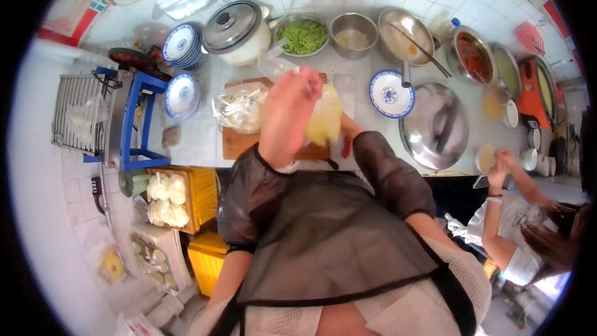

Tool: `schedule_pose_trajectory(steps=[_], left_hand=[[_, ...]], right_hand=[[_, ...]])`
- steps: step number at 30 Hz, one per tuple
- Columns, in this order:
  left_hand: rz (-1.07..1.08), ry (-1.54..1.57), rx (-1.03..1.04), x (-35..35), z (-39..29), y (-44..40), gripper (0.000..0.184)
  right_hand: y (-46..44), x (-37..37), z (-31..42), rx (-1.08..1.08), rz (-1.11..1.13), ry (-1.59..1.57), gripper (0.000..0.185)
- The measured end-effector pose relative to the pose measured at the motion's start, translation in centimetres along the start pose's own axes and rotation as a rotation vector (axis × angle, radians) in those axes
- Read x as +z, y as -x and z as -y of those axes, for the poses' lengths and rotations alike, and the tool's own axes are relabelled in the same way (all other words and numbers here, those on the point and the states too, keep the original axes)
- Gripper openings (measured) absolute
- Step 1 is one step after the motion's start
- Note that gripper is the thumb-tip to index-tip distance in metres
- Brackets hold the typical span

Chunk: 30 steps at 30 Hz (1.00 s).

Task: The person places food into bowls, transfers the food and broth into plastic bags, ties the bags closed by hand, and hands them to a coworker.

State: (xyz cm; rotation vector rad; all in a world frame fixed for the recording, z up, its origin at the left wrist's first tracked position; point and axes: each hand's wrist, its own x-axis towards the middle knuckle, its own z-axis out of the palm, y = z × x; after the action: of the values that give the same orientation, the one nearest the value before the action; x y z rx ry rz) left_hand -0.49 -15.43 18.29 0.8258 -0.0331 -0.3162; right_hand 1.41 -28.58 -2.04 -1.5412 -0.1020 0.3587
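Raised over the cutting board (239, 143), my left hand (286, 115) is blurred, its fingers closed at the upper edge of a pale yellow, bag-like thing (324, 118). What the yellow thing contains is unclear. Clear plastic (273, 62) shows just beyond that hand. My right hand (350, 129) is at the right side of the yellow thing, its fingers mostly hidden behind it. On the board's left side lies a clear plastic bag (241, 109) with pale contents. A dark handle (333, 164) sticks out at the board's front edge.
Behind the board stand a rice cooker (231, 31), green beans (303, 36) in a bowl, a steel pot (354, 36) and a pan (405, 34). Plates (181, 96) are stacked left. A large lid (434, 126) lies right, near another person's hands (501, 167).
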Motion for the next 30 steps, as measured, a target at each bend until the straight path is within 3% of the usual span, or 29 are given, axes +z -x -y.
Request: schedule_pose_trajectory(steps=[2,4,6,7,9,10,12,13,16,18,19,21,22,24,27,28,30], left_hand=[[-0.076,0.058,-0.019,-3.2,3.2,-0.3,0.007],[-0.144,0.027,-0.035,-6.5,5.9,0.1,0.006],[-0.205,-0.008,-0.052,-9.4,8.3,0.0,0.006],[-0.241,-0.049,-0.077,-10.5,9.4,-0.1,0.007],[-0.259,-0.107,-0.134,-12.2,11.2,-0.3,0.009],[-0.255,-0.103,-0.139,-12.7,11.8,-0.2,0.009],[-0.325,-0.085,-0.157,-12.2,11.6,0.4,0.010],[-0.330,-0.084,-0.160,-12.4,11.6,0.7,0.010],[-0.331,-0.069,-0.149,-12.7,11.3,1.1,0.006],[-0.288,-0.114,-0.189,-12.3,11.0,1.9,0.012],[-0.292,-0.113,-0.188,-12.4,11.0,2.2,0.012],[-0.291,-0.169,-0.271,-12.5,10.9,2.4,0.013],[-0.295,-0.169,-0.269,-12.9,11.0,2.5,0.013],[-0.249,-0.160,-0.278,-13.5,11.1,2.6,0.014],[-0.316,-0.106,-0.282,-13.0,10.8,2.9,0.017],[-0.323,-0.099,-0.277,-13.0,10.9,2.9,0.017],[-0.295,-0.015,-0.197,-13.2,11.0,2.9,0.022]], right_hand=[[2.4,-0.6,2.4,0.416,-0.014,-0.130,0.045],[3.0,-1.5,-0.8,0.630,-0.026,-0.205,0.045],[1.9,-2.5,-11.0,0.085,-0.206,-0.328,0.050],[2.1,-2.7,-12.5,0.089,-0.212,-0.330,0.050],[2.4,-3.5,-13.7,0.116,-0.549,0.232,0.045],[2.5,-4.1,-13.9,0.119,-0.555,0.236,0.045],[2.9,-4.5,-13.5,0.408,-0.212,0.770,0.037],[3.2,-4.2,-13.4,0.412,-0.208,0.769,0.037],[3.6,-3.2,-12.2,0.328,-0.364,0.677,0.023],[2.9,-1.9,-9.9,0.394,-0.484,-0.437,0.017],[2.3,-1.6,-9.5,0.396,-0.480,-0.436,0.017],[0.9,-1.2,-8.9,0.355,-0.432,-0.902,0.019],[0.7,-1.0,-8.6,0.357,-0.427,-0.902,0.019],[0.6,-0.7,-5.9,0.097,-0.356,-0.407,0.027],[1.4,-0.9,-5.1,0.030,-0.218,-0.291,0.032],[1.9,-1.0,-4.9,0.035,-0.209,-0.286,0.032],[2.7,-1.5,-4.9,0.319,-0.228,-0.711,0.036]])
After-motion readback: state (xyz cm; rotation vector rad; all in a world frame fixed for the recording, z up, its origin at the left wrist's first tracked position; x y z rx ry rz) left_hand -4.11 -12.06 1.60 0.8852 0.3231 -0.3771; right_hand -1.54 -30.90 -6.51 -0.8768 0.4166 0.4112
